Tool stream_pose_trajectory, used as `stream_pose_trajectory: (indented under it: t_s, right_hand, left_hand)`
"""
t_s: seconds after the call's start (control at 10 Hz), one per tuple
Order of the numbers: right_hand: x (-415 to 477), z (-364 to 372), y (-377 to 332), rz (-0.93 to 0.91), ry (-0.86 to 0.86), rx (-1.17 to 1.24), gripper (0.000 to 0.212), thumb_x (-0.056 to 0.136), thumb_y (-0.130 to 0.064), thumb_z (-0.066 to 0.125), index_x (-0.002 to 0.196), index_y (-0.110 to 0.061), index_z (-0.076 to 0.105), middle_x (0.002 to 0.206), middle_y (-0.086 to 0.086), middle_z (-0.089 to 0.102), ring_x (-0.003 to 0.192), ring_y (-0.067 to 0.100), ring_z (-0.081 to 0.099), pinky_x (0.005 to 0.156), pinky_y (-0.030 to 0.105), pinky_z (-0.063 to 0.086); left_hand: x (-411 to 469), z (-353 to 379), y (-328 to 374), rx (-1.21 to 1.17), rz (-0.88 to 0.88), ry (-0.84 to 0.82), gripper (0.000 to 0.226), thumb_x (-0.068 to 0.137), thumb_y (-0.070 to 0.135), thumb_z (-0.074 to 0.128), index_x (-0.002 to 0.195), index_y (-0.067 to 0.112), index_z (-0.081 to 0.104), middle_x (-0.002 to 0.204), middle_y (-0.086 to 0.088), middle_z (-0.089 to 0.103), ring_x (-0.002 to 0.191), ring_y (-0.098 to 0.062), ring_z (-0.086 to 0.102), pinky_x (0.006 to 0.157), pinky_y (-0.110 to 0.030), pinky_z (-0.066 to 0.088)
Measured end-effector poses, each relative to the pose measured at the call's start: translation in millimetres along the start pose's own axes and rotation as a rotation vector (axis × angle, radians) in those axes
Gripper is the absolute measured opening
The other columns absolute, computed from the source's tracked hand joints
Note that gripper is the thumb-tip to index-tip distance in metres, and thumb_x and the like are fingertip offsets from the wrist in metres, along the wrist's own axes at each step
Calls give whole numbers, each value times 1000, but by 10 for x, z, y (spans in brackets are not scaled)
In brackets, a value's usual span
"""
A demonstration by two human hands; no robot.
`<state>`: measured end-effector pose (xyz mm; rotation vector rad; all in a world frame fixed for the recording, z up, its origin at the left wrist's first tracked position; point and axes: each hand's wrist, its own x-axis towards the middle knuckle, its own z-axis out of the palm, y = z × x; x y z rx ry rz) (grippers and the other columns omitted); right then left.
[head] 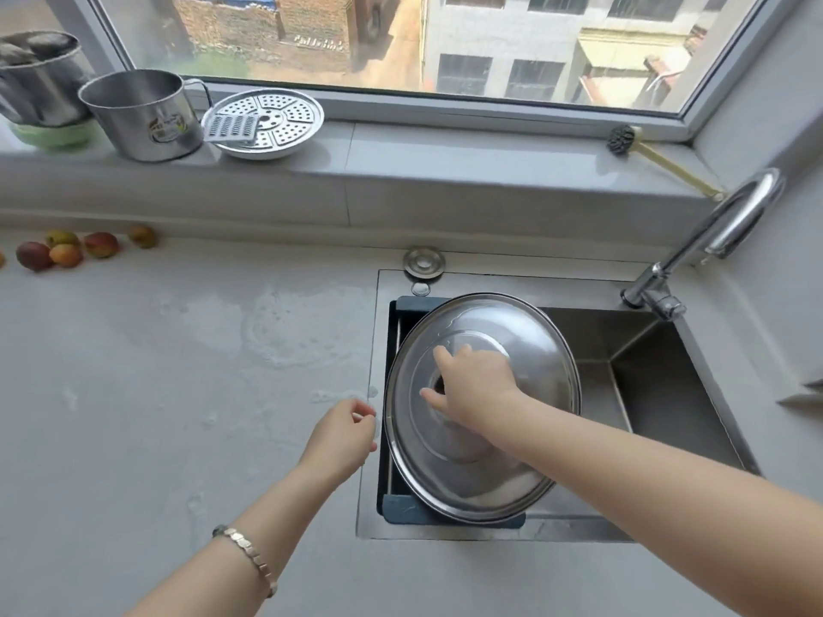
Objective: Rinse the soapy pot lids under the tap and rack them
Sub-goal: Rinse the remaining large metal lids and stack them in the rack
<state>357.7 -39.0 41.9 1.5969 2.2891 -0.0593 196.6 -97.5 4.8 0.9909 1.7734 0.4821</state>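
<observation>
A large domed stainless-steel pot lid [481,443] is found resting across the dark blue drain rack [401,512] at the left of the steel sink [659,394], well apart from the chrome tap [730,224]. Its dark knob [439,385] is pinched by the right hand [476,389], while the left hand [343,434] is held loosely curled and empty beside the sink. A slide into the basin is judged possible if the wet lid is released before being seated
</observation>
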Motion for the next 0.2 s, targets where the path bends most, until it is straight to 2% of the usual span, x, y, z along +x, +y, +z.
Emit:
stream_pose_trajectory:
  t_s: [0.1, 0.2]
  right_hand:
    - [-82, -242, 296, 10, -67, 186, 39, 92, -42, 42, 120, -15, 49, 115, 6, 59, 104, 28, 56, 72, 32, 38]
    - [-242, -524, 744, 28, -196, 370, 33, 89, -44, 47, 115, -26, 57, 105, -2, 59, 99, 19, 55, 73, 28, 39]
  left_hand:
    - [25, 37, 267, 154, 91, -51, 20, 89, 12, 39, 97, 16, 57, 90, -3, 62, 71, -17, 58, 66, -29, 47]
    - [36, 119, 713, 377, 202, -69, 27, 90, 13, 38, 103, 17, 61, 92, 0, 63, 73, -14, 55, 62, -23, 43]
